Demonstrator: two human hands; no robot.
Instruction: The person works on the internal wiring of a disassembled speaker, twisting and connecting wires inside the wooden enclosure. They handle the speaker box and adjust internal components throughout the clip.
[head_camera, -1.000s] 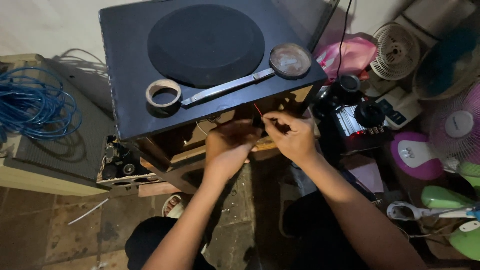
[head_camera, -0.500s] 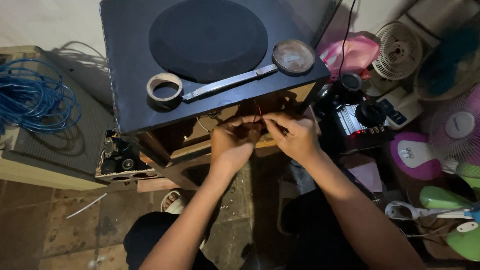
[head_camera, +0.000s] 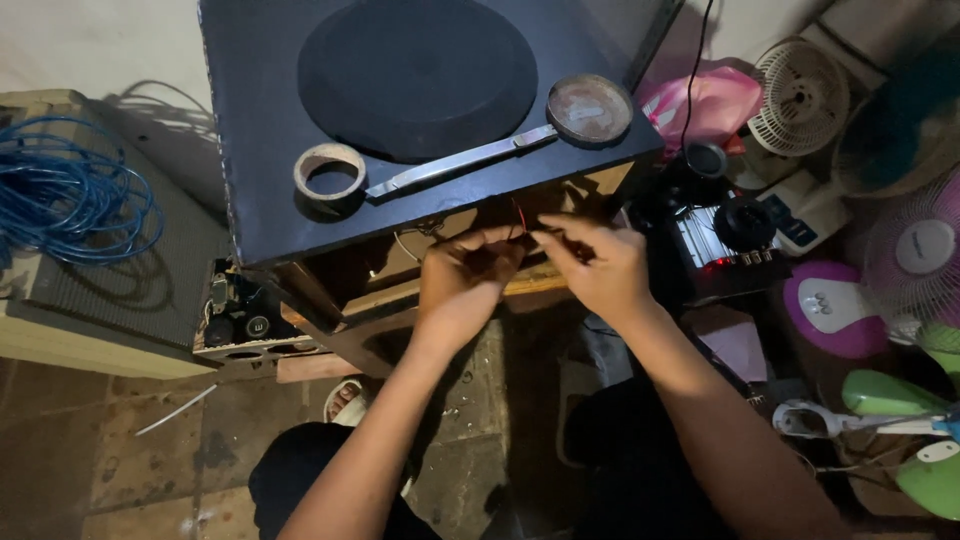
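Both forearms reach forward from the lower edge of the view and converge in the middle. The left hand (head_camera: 462, 280) has its back to the camera, fingers curled inward with the tips pinched together. The right hand (head_camera: 598, 262) sits just beside it, fingers likewise bent, fingertips almost meeting the left's.

One head-worn camera looks steeply down, close over the dark speaker cabinet (head_camera: 300, 215) and floor.

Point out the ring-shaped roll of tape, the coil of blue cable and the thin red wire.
Ring-shaped roll of tape (head_camera: 303, 166): head view, on its left rim.
Coil of blue cable (head_camera: 75, 205): head view, on its bundled strands.
Thin red wire (head_camera: 519, 217): head view, on the stretch above the fingers.
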